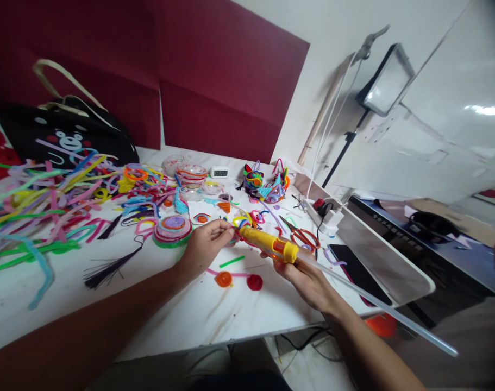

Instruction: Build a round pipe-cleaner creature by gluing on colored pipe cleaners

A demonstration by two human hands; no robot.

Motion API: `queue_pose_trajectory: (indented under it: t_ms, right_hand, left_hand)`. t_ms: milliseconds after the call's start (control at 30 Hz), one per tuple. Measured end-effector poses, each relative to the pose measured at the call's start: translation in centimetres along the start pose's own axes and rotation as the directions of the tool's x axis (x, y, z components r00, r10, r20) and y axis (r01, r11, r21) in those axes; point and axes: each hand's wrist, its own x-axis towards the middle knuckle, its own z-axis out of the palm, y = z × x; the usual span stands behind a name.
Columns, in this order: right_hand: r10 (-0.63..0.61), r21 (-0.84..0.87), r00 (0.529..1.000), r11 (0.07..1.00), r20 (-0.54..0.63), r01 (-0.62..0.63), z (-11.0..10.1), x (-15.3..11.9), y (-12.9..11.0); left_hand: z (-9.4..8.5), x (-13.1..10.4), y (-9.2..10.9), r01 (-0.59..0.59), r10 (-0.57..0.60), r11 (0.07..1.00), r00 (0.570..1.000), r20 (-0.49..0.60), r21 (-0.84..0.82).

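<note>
My right hand (302,274) is wrapped round a yellow glue gun (267,243), from whose rear a long clear glue stick (377,301) sticks out to the lower right. At the gun's nozzle, my left hand (206,244) has its thumb and forefinger pinched together; what they hold is too small to make out. A small colourful piece (242,221) lies right by the nozzle. Below the hands on the white table (182,320) are an orange disc (224,279), a red disc (254,282) and a short green strip (232,262).
Many fuzzy coloured stems (47,201) cover the table's left side, before a black bag (68,136). Dark tassels (112,269) lie nearer. Orange-handled scissors (304,236), a phone (359,274) and a power strip (320,217) are at the right. A small clock (219,172) stands behind.
</note>
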Motion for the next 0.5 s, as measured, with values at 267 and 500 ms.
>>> queue_pose_trajectory:
  t_ms: [267, 500]
  right_hand:
    - [-0.007, -0.046, 1.0, 0.999, -0.004, 0.007, 0.02, 0.02, -0.11]
    - [-0.03, -0.063, 0.999, 0.998, -0.013, 0.029, 0.08, -0.02, -0.33]
  left_hand:
    - [-0.22, 0.0, -0.48, -0.048, 0.047, 0.998, 0.998, 0.029, 0.039]
    - [-0.24, 0.12, -0.5, -0.077, 0.074, 0.995, 0.995, 0.061, 0.061]
